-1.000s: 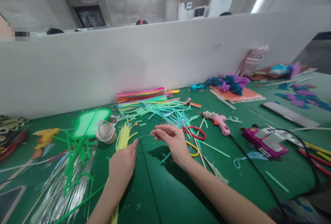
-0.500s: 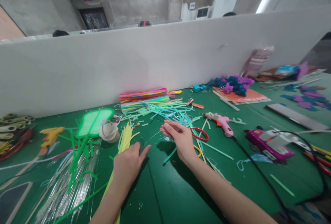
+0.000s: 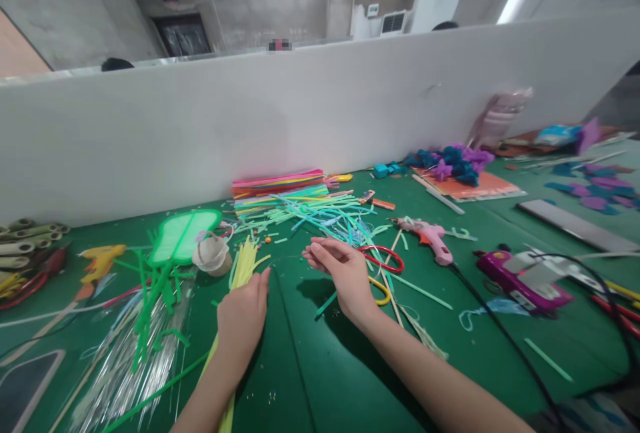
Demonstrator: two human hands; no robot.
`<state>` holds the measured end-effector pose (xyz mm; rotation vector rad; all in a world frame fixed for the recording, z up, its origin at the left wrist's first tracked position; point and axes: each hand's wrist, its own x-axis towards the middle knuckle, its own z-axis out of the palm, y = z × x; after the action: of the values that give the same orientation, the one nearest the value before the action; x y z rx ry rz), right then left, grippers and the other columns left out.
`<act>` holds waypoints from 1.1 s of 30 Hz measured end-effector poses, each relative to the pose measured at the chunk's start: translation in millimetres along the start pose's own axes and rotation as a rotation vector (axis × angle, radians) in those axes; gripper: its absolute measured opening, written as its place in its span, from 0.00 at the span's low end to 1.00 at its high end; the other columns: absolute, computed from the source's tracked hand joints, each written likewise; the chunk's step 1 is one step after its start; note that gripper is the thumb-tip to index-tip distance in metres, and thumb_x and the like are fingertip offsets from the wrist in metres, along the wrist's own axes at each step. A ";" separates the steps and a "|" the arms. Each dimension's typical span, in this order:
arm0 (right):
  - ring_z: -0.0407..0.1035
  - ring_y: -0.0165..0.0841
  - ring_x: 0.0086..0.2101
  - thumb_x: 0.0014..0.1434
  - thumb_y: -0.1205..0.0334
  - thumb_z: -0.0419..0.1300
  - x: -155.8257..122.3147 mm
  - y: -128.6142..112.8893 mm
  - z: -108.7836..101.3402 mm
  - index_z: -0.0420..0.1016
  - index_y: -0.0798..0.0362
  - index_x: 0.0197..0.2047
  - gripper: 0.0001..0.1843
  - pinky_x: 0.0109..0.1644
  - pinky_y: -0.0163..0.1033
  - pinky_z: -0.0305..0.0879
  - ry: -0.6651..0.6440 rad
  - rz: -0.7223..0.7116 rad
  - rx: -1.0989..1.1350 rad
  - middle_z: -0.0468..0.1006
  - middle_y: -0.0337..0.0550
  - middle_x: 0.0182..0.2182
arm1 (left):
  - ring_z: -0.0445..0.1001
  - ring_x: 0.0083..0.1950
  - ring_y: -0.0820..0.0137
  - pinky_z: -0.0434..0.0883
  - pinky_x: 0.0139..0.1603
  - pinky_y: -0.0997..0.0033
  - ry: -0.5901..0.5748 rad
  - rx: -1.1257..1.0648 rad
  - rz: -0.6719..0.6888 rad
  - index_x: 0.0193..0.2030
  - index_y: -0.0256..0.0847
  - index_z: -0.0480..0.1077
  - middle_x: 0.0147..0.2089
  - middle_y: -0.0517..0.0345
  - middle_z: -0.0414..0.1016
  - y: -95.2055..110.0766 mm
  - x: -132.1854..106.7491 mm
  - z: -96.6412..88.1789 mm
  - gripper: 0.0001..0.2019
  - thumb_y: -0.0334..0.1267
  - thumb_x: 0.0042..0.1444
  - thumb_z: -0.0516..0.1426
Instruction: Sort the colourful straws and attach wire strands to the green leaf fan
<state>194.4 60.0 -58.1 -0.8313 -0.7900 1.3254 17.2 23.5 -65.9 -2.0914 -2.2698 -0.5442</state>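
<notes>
My left hand [image 3: 243, 316] rests low on the green table [image 3: 310, 379], fingers drawn together in a pinch at the tip, beside a bundle of yellow strips [image 3: 241, 266]. My right hand [image 3: 340, 273] hovers just to its right, thumb and fingers pinched. A very thin wire [image 3: 287, 261] seems to run between the two hands; it is faint. Red-handled scissors [image 3: 383, 256] lie right behind my right hand. A heap of pale green and blue strips [image 3: 320, 213] lies further back.
A white partition [image 3: 300, 113] closes the table's far side. At left are a green leaf shape [image 3: 183, 236], a small tape roll [image 3: 211, 254], a yellow glue gun [image 3: 100, 259] and clear strips [image 3: 125, 359]. At right lie a pink glue gun [image 3: 430, 236], a magenta tool [image 3: 520, 279] and a black cable [image 3: 500, 333].
Half a second ago my left hand lay flat with its fingers spread; now the fingers are drawn together near my right hand. My right hand has shifted slightly left.
</notes>
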 end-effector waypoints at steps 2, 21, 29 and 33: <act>0.78 0.34 0.33 0.47 0.56 0.71 -3.1 2.5 3.0 0.81 0.56 0.37 0.15 0.39 0.36 0.76 -0.012 -0.013 -0.001 0.83 0.45 0.31 | 0.71 0.23 0.68 0.56 0.27 0.73 -0.055 -0.183 -0.047 0.25 0.41 0.68 0.19 0.59 0.72 -0.3 2.1 -1.9 0.25 0.50 0.66 0.42; 0.78 0.34 0.33 0.48 0.59 0.71 -0.6 1.6 0.3 0.81 0.55 0.36 0.12 0.39 0.36 0.76 0.024 -0.062 0.037 0.83 0.44 0.31 | 0.70 0.23 0.68 0.57 0.28 0.73 -0.078 -0.301 -0.044 0.24 0.41 0.67 0.18 0.57 0.70 1.5 3.0 0.6 0.26 0.51 0.65 0.40; 0.78 0.36 0.34 0.51 0.57 0.69 -6.8 3.9 4.7 0.81 0.54 0.38 0.12 0.40 0.40 0.76 -0.035 -0.104 -0.038 0.83 0.45 0.31 | 0.53 0.10 0.80 0.47 0.13 0.79 -0.341 -1.102 -0.302 0.22 0.36 0.67 0.12 0.62 0.65 5.1 5.4 4.7 0.27 0.60 0.58 0.49; 0.78 0.35 0.33 0.50 0.57 0.69 2.4 -2.1 -3.4 0.81 0.54 0.38 0.13 0.39 0.38 0.76 0.024 -0.122 -0.011 0.83 0.44 0.31 | 0.57 0.12 0.81 0.51 0.15 0.81 -0.501 -1.161 -0.246 0.24 0.36 0.68 0.13 0.61 0.67 13.1 -0.2 -4.1 0.28 0.60 0.59 0.48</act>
<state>198.5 62.0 -57.9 -0.7939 -0.8173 1.2025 29.0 22.9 -58.8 -2.5340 -2.8891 -1.9280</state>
